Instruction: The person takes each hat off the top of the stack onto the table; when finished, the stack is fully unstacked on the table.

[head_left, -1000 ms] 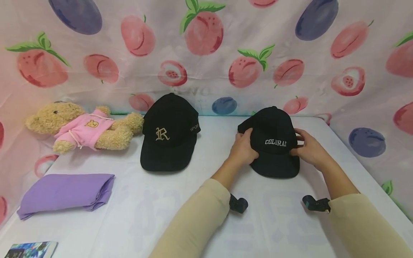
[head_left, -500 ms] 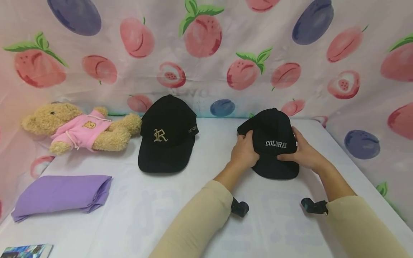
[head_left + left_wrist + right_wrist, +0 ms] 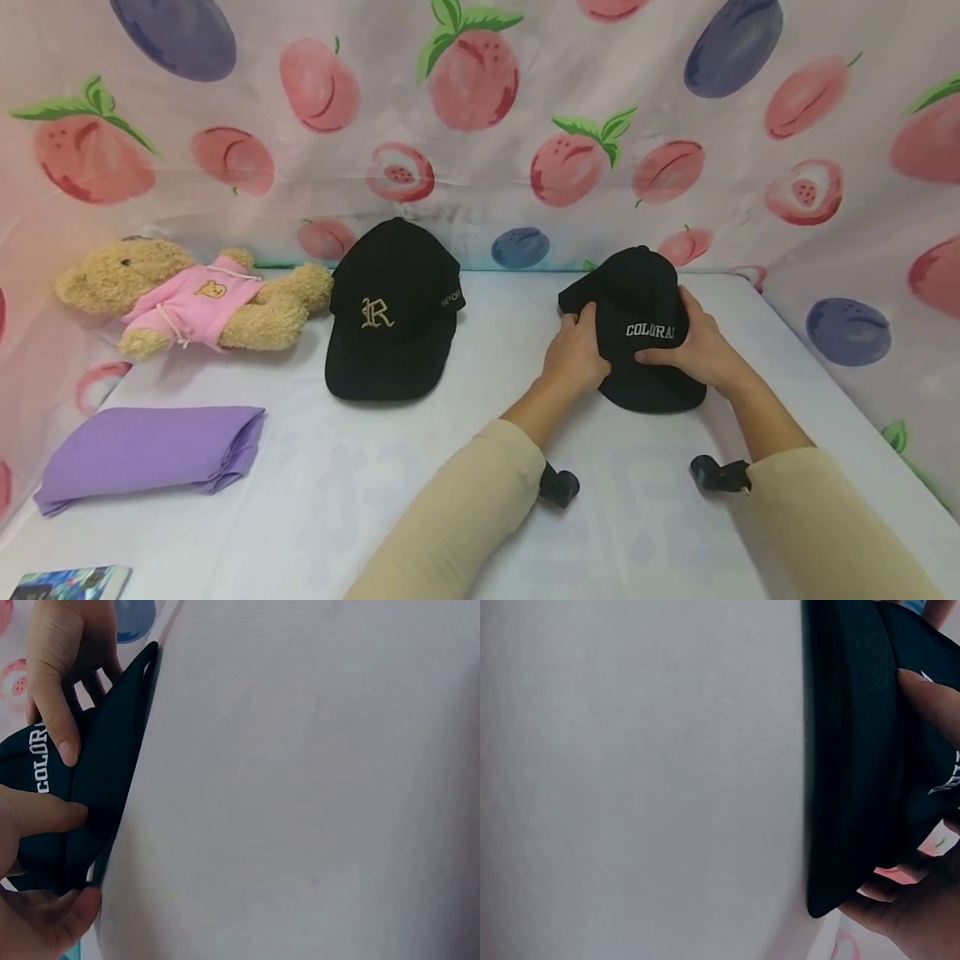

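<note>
On the right of the white table (image 3: 495, 533), in the head view, stands a black baseball cap (image 3: 641, 275) with white lettering and its brim facing me. My left hand (image 3: 576, 354) grips its left side, thumb near where crown and brim meet. With the thumb across the front under the letters, my right hand (image 3: 705, 346) holds the right side. In the left wrist view both thumbs press the cap (image 3: 112, 772) near the brim seam. The right wrist view shows fingers (image 3: 885, 904) at the brim's edge; part of this hand is cut off.
A second black cap (image 3: 393, 358) with a gold R stands left of centre. Further left lie a teddy bear (image 3: 202, 292) in a pink top and a folded purple cloth (image 3: 150, 454). A flat, colourful item (image 3: 75, 583) sits at the near left corner. Fruit-print fabric (image 3: 465, 183) hangs behind.
My right thumb has moved left across the cap's front, and the right hand has closed in on its side. The cap has shifted and turned slightly to the right.
</note>
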{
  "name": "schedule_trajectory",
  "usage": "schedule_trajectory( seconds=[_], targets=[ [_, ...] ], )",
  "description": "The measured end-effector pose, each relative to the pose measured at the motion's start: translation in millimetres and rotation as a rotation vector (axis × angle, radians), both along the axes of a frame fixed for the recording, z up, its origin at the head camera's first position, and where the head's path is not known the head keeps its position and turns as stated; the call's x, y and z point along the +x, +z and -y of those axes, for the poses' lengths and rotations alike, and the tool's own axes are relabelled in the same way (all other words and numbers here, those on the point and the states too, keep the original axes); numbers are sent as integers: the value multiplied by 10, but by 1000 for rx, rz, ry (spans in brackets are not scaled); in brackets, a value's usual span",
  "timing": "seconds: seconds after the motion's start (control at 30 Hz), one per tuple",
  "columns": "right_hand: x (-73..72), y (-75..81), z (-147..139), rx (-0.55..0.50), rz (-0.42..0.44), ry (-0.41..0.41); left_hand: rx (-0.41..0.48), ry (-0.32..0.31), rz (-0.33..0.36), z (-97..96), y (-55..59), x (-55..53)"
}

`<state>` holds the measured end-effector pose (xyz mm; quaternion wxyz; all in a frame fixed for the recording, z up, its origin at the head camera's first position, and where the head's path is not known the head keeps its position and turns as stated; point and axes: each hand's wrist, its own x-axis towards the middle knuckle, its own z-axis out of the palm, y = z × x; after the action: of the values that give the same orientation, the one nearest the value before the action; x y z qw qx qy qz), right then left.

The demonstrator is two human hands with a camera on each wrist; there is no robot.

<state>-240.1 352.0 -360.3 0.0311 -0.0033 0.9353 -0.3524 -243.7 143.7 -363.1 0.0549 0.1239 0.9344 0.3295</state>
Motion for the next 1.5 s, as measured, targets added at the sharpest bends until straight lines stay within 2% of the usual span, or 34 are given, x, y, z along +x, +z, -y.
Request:
schedule_trajectory(
  seconds=[0.27, 0.47, 0.53, 0.9, 1.07, 1.23, 1.5],
  targets=[
    [13, -39, 8, -90, -3, -25, -80, 24, -6, -12, -27, -19],
    [-2, -84, 4, -159, 17, -86, -184, 56, -37, -11, -60, -31],
    [-9, -102, 6, -189, 25, -107, -194, 64, -45, -5, -72, -36],
    [12, -172, 48, -282, 4, -184, -143, -9, -40, 115, -100, -48],
    [26, -181, 72, -253, -10, -206, -80, -76, -35, 230, -102, -55],
    [34, -176, 89, -218, -15, -197, -60, -133, -35, 353, -91, -53],
    [25, -180, 41, -178, -34, -179, 28, -163, 22, 470, -69, -27]
  ],
)
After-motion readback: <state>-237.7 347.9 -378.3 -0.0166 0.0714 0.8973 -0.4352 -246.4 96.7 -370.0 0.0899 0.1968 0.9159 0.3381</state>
